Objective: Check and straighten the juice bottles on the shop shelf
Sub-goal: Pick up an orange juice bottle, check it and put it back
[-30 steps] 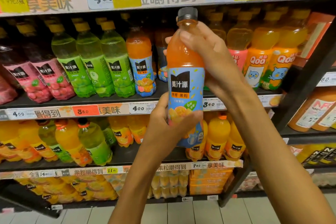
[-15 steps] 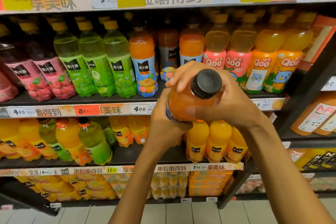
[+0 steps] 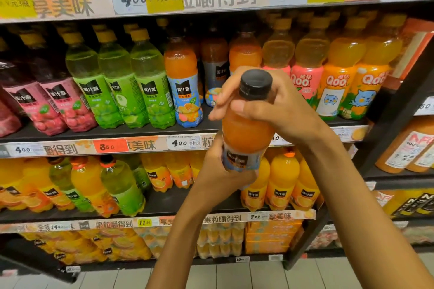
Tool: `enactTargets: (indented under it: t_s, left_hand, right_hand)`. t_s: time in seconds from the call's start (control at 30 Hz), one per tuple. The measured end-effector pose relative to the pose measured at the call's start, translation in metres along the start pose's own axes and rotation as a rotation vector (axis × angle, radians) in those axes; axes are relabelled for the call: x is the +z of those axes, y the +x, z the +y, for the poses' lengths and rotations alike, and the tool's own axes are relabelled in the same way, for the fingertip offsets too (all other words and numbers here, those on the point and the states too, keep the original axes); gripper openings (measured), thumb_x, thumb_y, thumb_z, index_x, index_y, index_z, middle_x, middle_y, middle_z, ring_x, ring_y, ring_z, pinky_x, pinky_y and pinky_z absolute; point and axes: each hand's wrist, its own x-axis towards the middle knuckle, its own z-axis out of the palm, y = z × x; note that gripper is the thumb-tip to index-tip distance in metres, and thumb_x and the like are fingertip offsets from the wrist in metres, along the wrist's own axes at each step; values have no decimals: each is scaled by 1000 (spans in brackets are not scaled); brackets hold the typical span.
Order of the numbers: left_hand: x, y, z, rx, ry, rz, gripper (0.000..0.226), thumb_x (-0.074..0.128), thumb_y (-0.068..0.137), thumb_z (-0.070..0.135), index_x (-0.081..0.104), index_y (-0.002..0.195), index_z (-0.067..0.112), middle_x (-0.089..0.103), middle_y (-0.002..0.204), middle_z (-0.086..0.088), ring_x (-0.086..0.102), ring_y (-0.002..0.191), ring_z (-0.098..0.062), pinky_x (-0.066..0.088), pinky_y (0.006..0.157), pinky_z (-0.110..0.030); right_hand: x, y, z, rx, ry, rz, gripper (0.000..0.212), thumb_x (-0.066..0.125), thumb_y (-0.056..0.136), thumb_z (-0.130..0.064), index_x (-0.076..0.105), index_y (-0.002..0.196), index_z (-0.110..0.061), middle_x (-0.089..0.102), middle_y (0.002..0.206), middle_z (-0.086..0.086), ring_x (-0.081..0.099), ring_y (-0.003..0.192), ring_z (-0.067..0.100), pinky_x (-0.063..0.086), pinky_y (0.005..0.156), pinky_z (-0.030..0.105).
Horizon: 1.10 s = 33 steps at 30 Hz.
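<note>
In front of the shelf [image 3: 187,132], an orange bottle [image 3: 246,129] was held off the boards, tilted with its black cap [image 3: 256,82] toward the camera. Its labelled base was gripped by the left hand [image 3: 218,171], fingers curled round it; its neck was clasped by the right hand [image 3: 281,110], thumb across the shoulder.

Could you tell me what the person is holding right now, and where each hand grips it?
An orange juice bottle. The right hand grips its neck and shoulder just below the black cap; the left hand grips its lower, labelled part.
</note>
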Motion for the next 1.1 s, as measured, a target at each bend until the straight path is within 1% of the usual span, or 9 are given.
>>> enactTargets:
  t_s: [0.1,0.27,0.4,0.47,0.53,0.63,0.73,0.97,1.1]
  left_hand:
    - [10,-2,-5,62,-68,98,61,71,69,8,46,124,18,64,117,-5,65,104,-14,53,80,-23]
    - [11,-3,-5,195,-25,244,52,75,69,32,59,116,16,72,104,2,69,94,-14,54,74,-23]
    - [0,-6,0,130,-176,88,36,75,70,45,69,104,33,75,98,5,71,88,-13,55,69,-23]
    - [0,-9,1,-2,-293,-19,56,76,61,65,71,101,25,75,92,-2,71,78,-16,57,66,-28]
    - [2,-11,0,-120,-399,-111,72,76,54,71,70,101,17,74,93,-7,71,78,-20,58,70,-33]
    - [4,-11,-3,-159,-390,-146,64,67,64,73,72,104,22,74,103,-5,71,91,-21,57,76,-32]
    - [6,-6,-1,-138,-260,81,42,53,79,67,73,95,33,74,100,-3,70,94,-21,57,79,-33]
    - [15,2,1,-46,-198,294,48,43,77,60,65,91,19,75,83,-2,72,79,-15,58,67,-26]
    - [17,17,-5,74,-125,473,26,43,98,35,59,85,20,68,72,10,64,70,-2,51,62,-19]
  right_hand:
    - [1,3,9,40,62,222,6,56,85,-4,61,83,-8,69,74,1,67,76,19,53,74,30]
    - [1,7,14,96,137,477,10,61,86,-18,61,83,-8,70,76,5,67,76,19,54,71,30]
    - [-10,8,13,130,270,382,19,53,89,-25,64,97,-11,72,92,8,67,96,27,53,85,38]
    - [-9,8,16,164,380,330,27,47,90,-27,62,103,-9,71,98,11,65,101,31,52,91,42]
    - [-5,8,20,204,523,309,31,44,90,-29,62,102,-7,70,94,12,67,94,32,55,86,42]
    - [-2,9,22,222,580,368,26,47,91,-28,62,95,-7,69,83,8,68,79,24,56,74,34]
    - [-6,11,22,243,391,529,21,54,94,-27,64,93,-9,72,83,7,70,78,22,57,71,31]
    - [-8,18,21,330,216,594,26,57,95,-31,66,104,-9,73,93,4,70,92,19,57,86,34]
    - [-4,23,21,265,-45,582,25,62,92,-28,64,107,-8,70,89,-2,68,83,6,53,71,19]
